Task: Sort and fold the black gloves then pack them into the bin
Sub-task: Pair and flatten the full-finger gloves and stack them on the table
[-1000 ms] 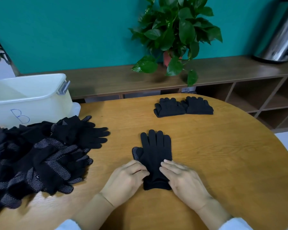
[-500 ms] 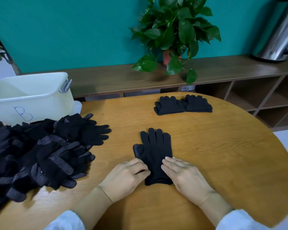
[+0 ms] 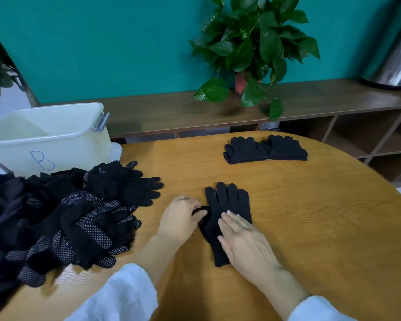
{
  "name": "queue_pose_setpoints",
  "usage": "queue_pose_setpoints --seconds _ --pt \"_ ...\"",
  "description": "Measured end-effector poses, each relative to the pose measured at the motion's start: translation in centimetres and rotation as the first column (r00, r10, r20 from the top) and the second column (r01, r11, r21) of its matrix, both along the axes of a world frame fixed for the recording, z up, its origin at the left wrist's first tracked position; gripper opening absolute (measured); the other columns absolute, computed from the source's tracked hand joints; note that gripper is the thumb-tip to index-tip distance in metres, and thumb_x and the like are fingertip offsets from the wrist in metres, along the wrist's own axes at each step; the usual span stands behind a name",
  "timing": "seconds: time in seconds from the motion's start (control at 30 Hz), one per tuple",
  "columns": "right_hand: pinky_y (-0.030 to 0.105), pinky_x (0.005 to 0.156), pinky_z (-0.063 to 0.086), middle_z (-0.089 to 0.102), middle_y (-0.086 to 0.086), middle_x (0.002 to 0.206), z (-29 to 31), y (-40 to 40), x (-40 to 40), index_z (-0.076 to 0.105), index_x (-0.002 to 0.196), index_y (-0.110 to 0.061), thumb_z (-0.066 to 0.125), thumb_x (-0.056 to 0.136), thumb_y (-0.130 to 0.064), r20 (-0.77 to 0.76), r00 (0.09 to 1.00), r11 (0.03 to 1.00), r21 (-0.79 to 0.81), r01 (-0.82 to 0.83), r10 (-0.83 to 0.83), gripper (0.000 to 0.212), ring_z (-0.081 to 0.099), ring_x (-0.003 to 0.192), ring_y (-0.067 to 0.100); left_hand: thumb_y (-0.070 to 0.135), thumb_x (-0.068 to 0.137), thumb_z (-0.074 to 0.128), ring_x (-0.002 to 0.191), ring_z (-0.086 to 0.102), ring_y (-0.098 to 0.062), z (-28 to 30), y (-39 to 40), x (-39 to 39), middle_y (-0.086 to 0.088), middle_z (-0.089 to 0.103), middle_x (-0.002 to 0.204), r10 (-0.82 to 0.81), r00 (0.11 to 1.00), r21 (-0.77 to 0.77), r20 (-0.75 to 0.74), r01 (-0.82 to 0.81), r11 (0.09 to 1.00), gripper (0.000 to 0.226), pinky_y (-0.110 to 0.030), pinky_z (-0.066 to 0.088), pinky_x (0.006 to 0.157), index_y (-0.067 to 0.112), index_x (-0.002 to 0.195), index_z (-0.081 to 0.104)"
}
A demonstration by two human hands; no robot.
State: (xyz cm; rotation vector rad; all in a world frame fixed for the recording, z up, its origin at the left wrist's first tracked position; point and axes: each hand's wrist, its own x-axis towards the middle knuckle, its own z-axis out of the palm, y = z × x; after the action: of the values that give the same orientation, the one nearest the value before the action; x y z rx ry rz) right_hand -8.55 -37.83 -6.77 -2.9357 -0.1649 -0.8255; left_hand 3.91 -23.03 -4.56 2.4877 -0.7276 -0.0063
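Black gloves, one pair (image 3: pixel 227 212), are lying flat near the middle of the round wooden worktop (image 3: pixel 310 216), stacked one on the other, glove tips pointing away from the person and cuffs toward them. The left hand (image 3: pixel 181 218) is pinching the gloves' thumb part at the left edge, its fingers (image 3: pixel 198 213) curling together around that bit of fabric. The right hand (image 3: pixel 243 242) is lying flat over the palm and cuff part of the pair, its fingers (image 3: pixel 232 220) straight and slightly apart, pressing the fabric down. White sleeves (image 3: pixel 118 295) are covering both forearms at the bottom edge of the view. A loose heap of gloves (image 3: pixel 63 218), black with white grip dots showing on many, is sprawling over the left side of the worktop, well apart from the pair being handled. Two folded bundles (image 3: pixel 265 149) are sitting side by side, touching, at the far edge of the worktop. A pale plastic bin (image 3: pixel 56 135), marked with a blue letter B, is standing at the far left, just behind the heap; nothing is showing in the part of its inside that is visible. A potted plant (image 3: pixel 252 49) is standing on the long wooden shelf (image 3: pixel 160 112) against the teal wall, and a shiny metal container (image 3: pixel 398 59) is sitting at the shelf's right end.
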Motion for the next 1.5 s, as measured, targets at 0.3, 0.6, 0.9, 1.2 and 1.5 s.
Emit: queue_pose_setpoints --seconds 0.3,0.6,0.9,1.2,1.5 --pt "0.030 0.094 0.051 0.073 0.009 0.109 -0.2 0.2 0.0 0.076 0.103 -0.007 0.041 0.090 -0.027 -0.052 0.999 0.999 0.038 -0.011 0.013 0.043 0.068 0.106 0.018 0.028 0.089 0.069 0.084 0.060 -0.009 0.5 -0.4 0.5 0.009 0.061 0.089 0.003 0.998 -0.059 -0.061 -0.006 0.998 0.006 -0.034 0.054 0.080 0.023 0.087 0.073" --pt "0.027 0.094 0.049 0.073 0.007 0.108 0.4 0.1 -0.3 0.077 0.101 -0.009 0.039 0.090 -0.028 -0.136 0.990 0.999 0.032 -0.023 0.027 0.043 0.069 0.104 0.016 0.018 0.090 0.067 0.076 0.059 -0.009 1.8 1.8 1.8 0.009 0.060 0.085 0.008 0.998 -0.055 -0.069 -0.012 0.998 0.011 -0.034 0.055 0.073 0.021 0.081 0.073" --pt "0.029 0.102 0.041 0.067 0.010 0.122 2.5 -2.7 -0.2 0.069 0.118 -0.004 0.035 0.093 -0.033 -0.256 0.963 0.995 0.026 0.100 -0.090 0.051 0.062 0.118 0.019 0.031 0.104 0.042 0.144 0.030 -0.017 1.7 -0.7 -1.9 -0.001 0.039 0.153 -0.248 0.961 0.078 0.123 0.240 0.968 0.048 -0.029 0.026 0.118 0.012 0.148 0.040" --pt "0.025 0.117 -0.016 -0.024 -0.002 0.158 2.6 -6.0 3.4 -0.015 0.152 -0.014 0.003 0.096 -0.060 -0.596 0.802 0.996 -0.046 -0.078 0.035 0.075 -0.025 0.144 0.008 0.075 0.088 0.003 0.143 -0.031 -0.008 -0.7 -2.2 -0.7 -0.001 -0.025 0.160 -0.532 0.846 0.522 0.040 0.436 0.733 0.091 -0.029 -0.013 0.120 0.013 0.152 -0.018" --pt "0.026 0.118 -0.015 -0.024 -0.001 0.159 2.6 -9.6 4.0 -0.023 0.147 -0.017 -0.018 0.081 -0.070 -0.615 0.786 0.995 -0.103 0.001 -0.065 0.085 -0.026 0.144 0.008 0.085 0.078 -0.009 0.143 -0.031 -0.007 0.0 -1.2 0.3 0.000 -0.024 0.160 -0.438 0.894 0.463 0.092 0.351 0.814 0.104 -0.029 -0.013 0.121 0.013 0.153 -0.017"
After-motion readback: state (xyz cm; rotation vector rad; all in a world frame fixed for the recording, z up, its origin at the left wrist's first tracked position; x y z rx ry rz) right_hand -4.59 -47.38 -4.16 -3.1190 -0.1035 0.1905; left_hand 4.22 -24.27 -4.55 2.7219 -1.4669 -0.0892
